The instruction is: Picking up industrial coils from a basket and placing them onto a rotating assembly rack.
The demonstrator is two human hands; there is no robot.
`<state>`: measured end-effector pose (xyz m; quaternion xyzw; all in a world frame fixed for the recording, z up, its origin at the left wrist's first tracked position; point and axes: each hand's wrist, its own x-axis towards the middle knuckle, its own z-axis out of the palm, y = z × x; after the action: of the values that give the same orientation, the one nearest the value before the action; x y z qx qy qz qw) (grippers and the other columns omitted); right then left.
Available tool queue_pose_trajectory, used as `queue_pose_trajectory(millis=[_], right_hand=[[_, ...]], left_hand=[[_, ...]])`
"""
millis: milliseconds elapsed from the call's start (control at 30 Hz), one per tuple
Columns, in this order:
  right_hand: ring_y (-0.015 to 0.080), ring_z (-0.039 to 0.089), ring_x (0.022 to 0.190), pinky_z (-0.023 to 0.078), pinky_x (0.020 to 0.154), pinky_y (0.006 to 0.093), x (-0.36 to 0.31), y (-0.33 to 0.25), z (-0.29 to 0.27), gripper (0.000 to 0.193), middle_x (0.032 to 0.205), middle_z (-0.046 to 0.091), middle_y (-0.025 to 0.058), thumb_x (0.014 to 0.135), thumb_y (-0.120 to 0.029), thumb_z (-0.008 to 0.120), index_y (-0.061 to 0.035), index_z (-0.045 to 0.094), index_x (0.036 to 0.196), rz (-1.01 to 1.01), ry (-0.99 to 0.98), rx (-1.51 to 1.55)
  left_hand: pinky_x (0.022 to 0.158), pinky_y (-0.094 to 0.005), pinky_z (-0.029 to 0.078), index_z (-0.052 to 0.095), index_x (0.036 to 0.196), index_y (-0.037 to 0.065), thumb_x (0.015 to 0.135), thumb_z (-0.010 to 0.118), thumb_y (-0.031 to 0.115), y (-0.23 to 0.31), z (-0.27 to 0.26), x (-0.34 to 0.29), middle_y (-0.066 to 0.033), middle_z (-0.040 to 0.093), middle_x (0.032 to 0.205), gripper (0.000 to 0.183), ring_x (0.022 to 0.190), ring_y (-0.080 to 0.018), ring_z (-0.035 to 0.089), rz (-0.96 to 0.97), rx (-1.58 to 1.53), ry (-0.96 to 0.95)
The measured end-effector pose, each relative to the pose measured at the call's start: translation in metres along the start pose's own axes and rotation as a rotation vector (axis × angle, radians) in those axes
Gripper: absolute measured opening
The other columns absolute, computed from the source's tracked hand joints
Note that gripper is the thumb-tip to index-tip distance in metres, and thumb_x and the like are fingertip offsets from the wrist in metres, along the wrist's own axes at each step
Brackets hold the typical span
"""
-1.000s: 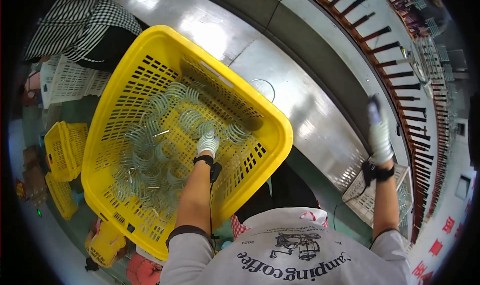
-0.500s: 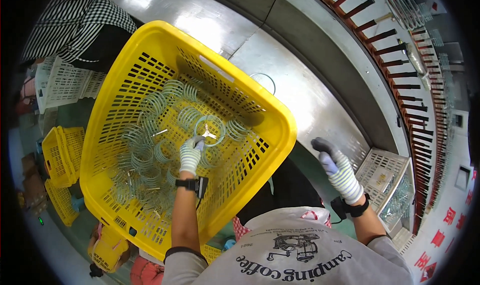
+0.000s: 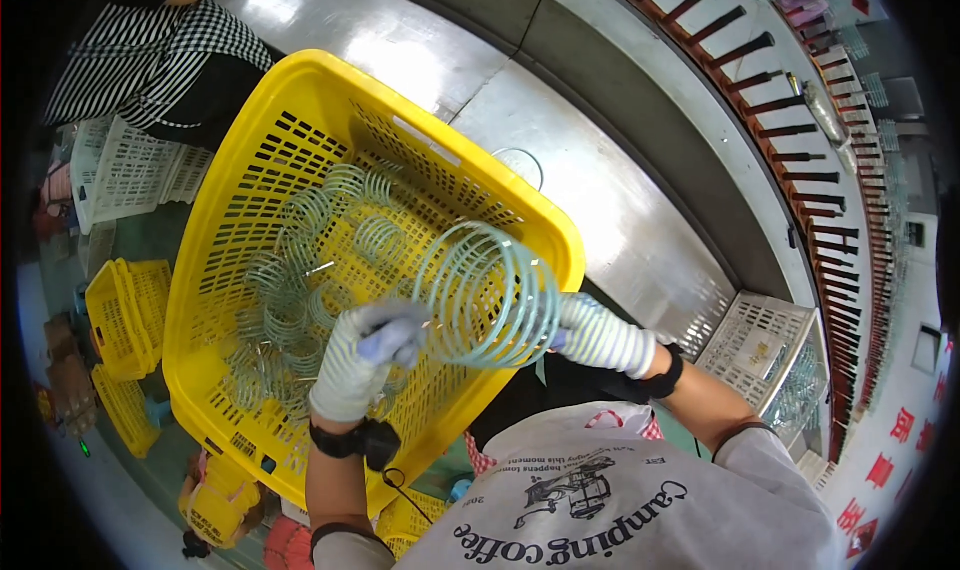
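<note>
Loose coils [image 3: 283, 310] are contained in a yellow basket [image 3: 550, 242], over which the left hand [image 3: 362, 358] is half curled, its grip too blurred to tell, beside a raised coil [image 3: 515, 295] clasped at its right end by the right hand [image 3: 603, 337], fingers closed.

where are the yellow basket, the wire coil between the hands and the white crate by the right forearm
Yellow basket [image 3: 563, 247]: head view, its rim's right corner
Wire coil [image 3: 524, 305]: head view, loops toward its right end
White crate [image 3: 738, 340]: head view, its slotted panel
</note>
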<state>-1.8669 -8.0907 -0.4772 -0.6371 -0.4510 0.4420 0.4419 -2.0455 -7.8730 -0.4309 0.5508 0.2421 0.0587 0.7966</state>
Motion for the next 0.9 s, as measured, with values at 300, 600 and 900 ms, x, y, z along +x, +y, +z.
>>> queue_pose_trajectory(millis=[300,600,900], right_hand=[[0.0171,0.057,0.077,0.046,0.082,0.0354,-0.138,-0.015,-0.03,0.047,0.073,0.055,0.0063,0.088,-0.045,0.051,0.0011,0.054,0.1,0.134,0.813,0.654],[0.0144,0.052,0.058,0.049,0.063,0.0303,-0.278,0.065,-0.006,0.056,0.062,0.052,0.0051,0.086,-0.056,0.044,-0.0017,0.058,0.085,0.105,1.11,0.688],[0.0076,0.047,0.059,0.04,0.056,0.0229,-0.364,0.095,-0.123,0.044,0.065,0.05,-0.0014,0.089,-0.046,0.049,-0.0045,0.057,0.101,-0.122,1.588,0.336]], left_hand=[[0.071,-0.0305,0.046,0.053,0.115,0.001,0.084,0.057,0.02,-0.152,-0.07,0.177,-0.0144,0.064,0.097,0.037,0.075,-0.0229,0.058,-0.149,0.797,-0.085],[0.095,-0.0407,0.04,0.049,0.124,0.004,0.085,0.054,0.032,-0.304,0.0,0.213,-0.0166,0.047,0.128,0.048,0.113,-0.0328,0.048,-0.205,1.517,-0.044],[0.073,-0.0412,0.05,0.059,0.101,0.003,0.087,0.053,0.018,-0.303,0.051,0.17,-0.0153,0.06,0.101,0.022,0.09,-0.0318,0.057,-0.456,1.71,-0.025]])
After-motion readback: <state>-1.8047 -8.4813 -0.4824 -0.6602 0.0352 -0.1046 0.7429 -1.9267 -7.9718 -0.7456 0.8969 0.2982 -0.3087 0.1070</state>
